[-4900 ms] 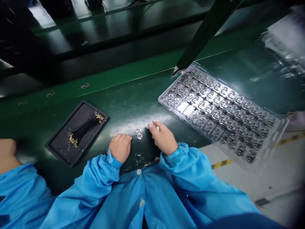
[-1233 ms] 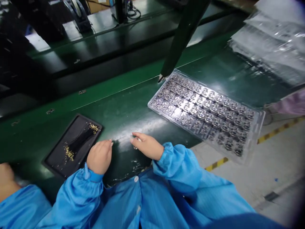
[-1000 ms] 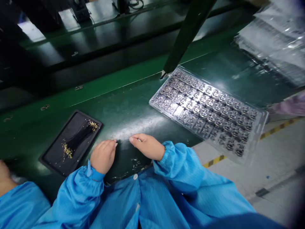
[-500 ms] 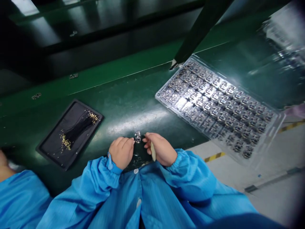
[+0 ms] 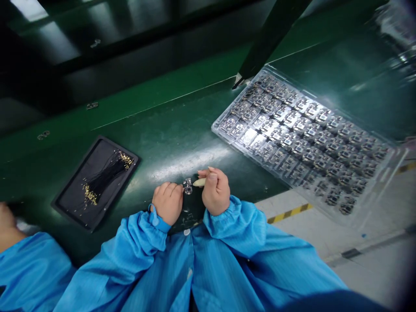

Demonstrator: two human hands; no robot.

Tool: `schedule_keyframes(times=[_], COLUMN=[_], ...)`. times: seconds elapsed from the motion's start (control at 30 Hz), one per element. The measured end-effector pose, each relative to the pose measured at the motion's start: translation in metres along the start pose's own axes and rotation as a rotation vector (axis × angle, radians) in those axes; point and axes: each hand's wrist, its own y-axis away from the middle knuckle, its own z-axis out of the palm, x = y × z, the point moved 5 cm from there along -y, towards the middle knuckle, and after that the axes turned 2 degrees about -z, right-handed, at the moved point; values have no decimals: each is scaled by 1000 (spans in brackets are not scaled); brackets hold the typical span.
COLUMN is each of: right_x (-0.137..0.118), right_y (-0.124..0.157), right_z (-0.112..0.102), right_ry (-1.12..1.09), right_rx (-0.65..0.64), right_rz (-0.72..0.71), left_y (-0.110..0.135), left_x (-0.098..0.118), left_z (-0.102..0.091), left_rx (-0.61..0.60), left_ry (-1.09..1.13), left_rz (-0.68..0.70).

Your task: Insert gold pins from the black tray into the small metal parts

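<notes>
Near the front edge of the workbench, my left hand (image 5: 168, 202) is closed, its fingertips pinching the edge of a small silvery circuit board (image 5: 187, 186). My right hand (image 5: 216, 190) is closed around a pale cream tool (image 5: 199, 182) with a tapered end. That end points left at the board, close beside it; whether they touch I cannot tell. A dark shallow tray (image 5: 69, 207) to the left holds a bundle of short black wires (image 5: 105, 177) with gold-coloured ends.
On the right, a clear plastic tray (image 5: 224, 135) full of similar boards reaches past the bench edge. Several small parts lie along the green ledge (image 5: 139, 106) at the back. A dark post (image 5: 273, 34) rises behind the tray. At far left is another person's hand (image 5: 8, 227).
My right hand has turned, swinging the cream tool from pointing down toward me to pointing left at the board. My left hand keeps the board in nearly the same place.
</notes>
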Motion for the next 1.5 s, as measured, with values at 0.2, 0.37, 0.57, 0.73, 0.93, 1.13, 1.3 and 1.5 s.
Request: schedule_keyframes(times=[0.2, 0.37, 0.57, 0.73, 0.93, 1.13, 1.3, 1.5], right_x=[3, 0, -2, -6, -25, -36, -33, -9], right_y=[2, 3, 3, 3, -7, -9, -11, -42], right_z=[3, 4, 5, 5, 13, 35, 39, 0], right_ry=[27, 28, 114, 168, 250, 446, 390, 138], right_rx=[-33, -69, -175, -191, -331, -603, -581, -214], right_rz=[-46, -21, 95, 33, -135, -239, -203, 345], left_y=[-1, 0, 0, 0, 1, 1, 2, -37], left_x=[1, 1, 1, 1, -1, -3, -2, -27], left_z=[0, -1, -1, -1, 1, 1, 4, -14], left_rx=[-2, -11, -20, -16, -25, -38, -50, -61], left_ry=[-8, -16, -15, -11, -7, -21, -50, -28], left_rz=[-1, -4, -1, 1, 13, 14, 21, 111])
